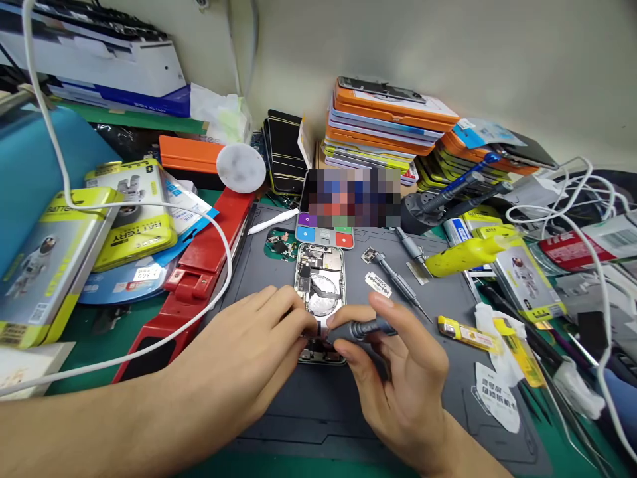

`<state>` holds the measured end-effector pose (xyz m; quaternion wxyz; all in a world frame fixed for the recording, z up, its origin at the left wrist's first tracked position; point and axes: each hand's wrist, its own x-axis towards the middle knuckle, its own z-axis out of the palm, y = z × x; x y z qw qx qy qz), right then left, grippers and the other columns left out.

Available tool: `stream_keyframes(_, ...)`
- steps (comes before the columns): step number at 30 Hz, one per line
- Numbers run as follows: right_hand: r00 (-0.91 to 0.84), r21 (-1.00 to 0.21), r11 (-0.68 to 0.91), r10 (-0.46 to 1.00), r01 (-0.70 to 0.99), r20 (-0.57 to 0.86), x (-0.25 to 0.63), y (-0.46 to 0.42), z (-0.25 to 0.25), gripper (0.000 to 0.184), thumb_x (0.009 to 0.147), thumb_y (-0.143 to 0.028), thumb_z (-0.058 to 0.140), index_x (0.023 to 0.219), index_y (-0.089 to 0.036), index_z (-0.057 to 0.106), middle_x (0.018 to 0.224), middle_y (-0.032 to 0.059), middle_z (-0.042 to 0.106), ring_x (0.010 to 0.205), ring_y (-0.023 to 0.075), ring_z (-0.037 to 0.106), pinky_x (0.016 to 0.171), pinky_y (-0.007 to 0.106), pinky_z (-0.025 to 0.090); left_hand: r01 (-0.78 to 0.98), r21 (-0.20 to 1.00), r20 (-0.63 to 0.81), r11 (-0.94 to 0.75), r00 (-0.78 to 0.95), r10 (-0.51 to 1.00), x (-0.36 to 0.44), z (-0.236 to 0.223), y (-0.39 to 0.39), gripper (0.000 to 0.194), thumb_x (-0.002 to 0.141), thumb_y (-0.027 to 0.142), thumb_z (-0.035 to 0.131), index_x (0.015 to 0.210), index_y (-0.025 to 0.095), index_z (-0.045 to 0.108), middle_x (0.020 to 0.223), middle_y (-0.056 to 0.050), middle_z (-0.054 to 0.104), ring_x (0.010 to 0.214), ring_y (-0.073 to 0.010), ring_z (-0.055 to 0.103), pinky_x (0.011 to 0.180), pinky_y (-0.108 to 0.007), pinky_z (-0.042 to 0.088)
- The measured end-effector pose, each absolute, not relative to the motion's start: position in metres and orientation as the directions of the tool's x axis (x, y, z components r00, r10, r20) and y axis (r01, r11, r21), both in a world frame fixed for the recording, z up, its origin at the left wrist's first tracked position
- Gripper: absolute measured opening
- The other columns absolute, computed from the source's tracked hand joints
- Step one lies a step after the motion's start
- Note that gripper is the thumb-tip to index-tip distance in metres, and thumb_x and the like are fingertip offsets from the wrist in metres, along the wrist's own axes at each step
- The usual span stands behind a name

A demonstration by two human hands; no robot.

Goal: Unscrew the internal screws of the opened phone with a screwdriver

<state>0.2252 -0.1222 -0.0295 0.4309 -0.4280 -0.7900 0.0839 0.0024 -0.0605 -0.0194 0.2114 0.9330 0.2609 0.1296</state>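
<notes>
An opened phone (321,292), its inner parts exposed, lies on the grey mat (298,425). My left hand (259,338) rests at its left side with curled fingers, the fingertips on the phone's lower half. A dark grey screwdriver (355,330) lies across the phone's lower right, held between the thumb and fingers of my right hand (398,365). Its tip is hidden behind my fingers. Both hands cover much of the phone's lower half. Right of the phone are a second screwdriver (398,279) and a razor blade (377,284).
A tray with coloured squares (324,234) stands behind the phone. A yellow bottle (465,257) and yellow cutter (468,333) lie to the right. A white cable (226,265) loops over battery boxes (134,232) and a red tool (199,265) at left. Stacked orange boxes (388,119) stand behind.
</notes>
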Motion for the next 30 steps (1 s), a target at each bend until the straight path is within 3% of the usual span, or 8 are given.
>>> stream_keyframes(7, -0.297, -0.478, 0.651, 0.725, 0.59, 0.621, 0.222, -0.118, -0.029, 0.056, 0.108, -0.002, 0.05, 0.16, -0.007, 0.03, 0.131, 0.0165, 0.055, 0.122, 0.0082, 0.062, 0.096, 0.019, 0.063, 0.446, 0.467, 0.098, -0.764, 0.832, 0.546, 0.001, -0.02, -0.062, 0.027, 0.106, 0.005, 0.046, 0.115, 0.016, 0.07, 0.111, -0.011, 0.065, 0.093, -0.0333, 0.061, 0.077, -0.057, 0.059)
stream_keyframes(12, -0.342, -0.414, 0.671, 0.701, 0.616, 0.626, 0.22, -0.115, -0.023, 0.039, 0.11, -0.002, 0.046, 0.148, -0.006, 0.04, 0.126, 0.0112, 0.057, 0.123, 0.0032, 0.061, 0.104, 0.014, 0.058, 0.415, 0.478, 0.162, -0.774, 0.825, 0.542, 0.003, -0.018, -0.06, 0.027, 0.102, 0.002, 0.046, 0.112, 0.017, 0.066, 0.106, -0.008, 0.064, 0.087, -0.0294, 0.061, 0.073, -0.048, 0.055)
stream_keyframes(17, -0.364, -0.345, 0.653, 0.701, 0.674, 0.613, 0.216, -0.111, -0.013, 0.028, 0.111, -0.018, 0.061, 0.136, -0.011, 0.051, 0.112, 0.003, 0.061, 0.107, 0.0006, 0.059, 0.092, 0.011, 0.05, 0.39, 0.516, 0.205, -0.763, 0.808, 0.552, 0.003, -0.019, -0.059, 0.02, 0.102, 0.003, 0.046, 0.1, 0.02, 0.057, 0.1, -0.006, 0.062, 0.083, -0.0256, 0.06, 0.068, -0.04, 0.05)
stream_keyframes(24, -0.379, -0.445, 0.679, 0.712, 0.583, 0.591, 0.214, -0.115, -0.009, 0.043, 0.103, -0.008, 0.04, 0.147, -0.008, 0.044, 0.143, 0.008, 0.053, 0.141, 0.0111, 0.056, 0.117, 0.023, 0.056, 0.382, 0.52, 0.233, -0.764, 0.797, 0.558, 0.005, -0.02, -0.058, 0.021, 0.103, 0.003, 0.045, 0.105, 0.021, 0.057, 0.103, -0.006, 0.063, 0.089, -0.0257, 0.061, 0.075, -0.04, 0.05)
stream_keyframes(27, -0.365, -0.396, 0.68, 0.693, 0.617, 0.622, 0.217, -0.115, -0.007, 0.042, 0.103, -0.006, 0.046, 0.144, -0.007, 0.045, 0.148, 0.009, 0.05, 0.145, 0.0121, 0.055, 0.121, 0.024, 0.055, 0.376, 0.552, 0.221, -0.744, 0.795, 0.565, 0.005, -0.02, -0.058, 0.022, 0.105, 0.006, 0.048, 0.116, 0.021, 0.058, 0.111, -0.005, 0.064, 0.097, -0.0254, 0.062, 0.081, -0.041, 0.052)
stream_keyframes(30, -0.369, -0.395, 0.694, 0.68, 0.602, 0.633, 0.219, -0.114, -0.006, 0.042, 0.104, -0.006, 0.038, 0.145, -0.007, 0.046, 0.148, 0.0091, 0.049, 0.146, 0.0109, 0.054, 0.12, 0.023, 0.055, 0.391, 0.57, 0.176, -0.723, 0.801, 0.572, 0.004, -0.019, -0.058, 0.018, 0.107, 0.009, 0.049, 0.116, 0.021, 0.059, 0.114, -0.006, 0.063, 0.099, -0.0262, 0.061, 0.083, -0.042, 0.052)
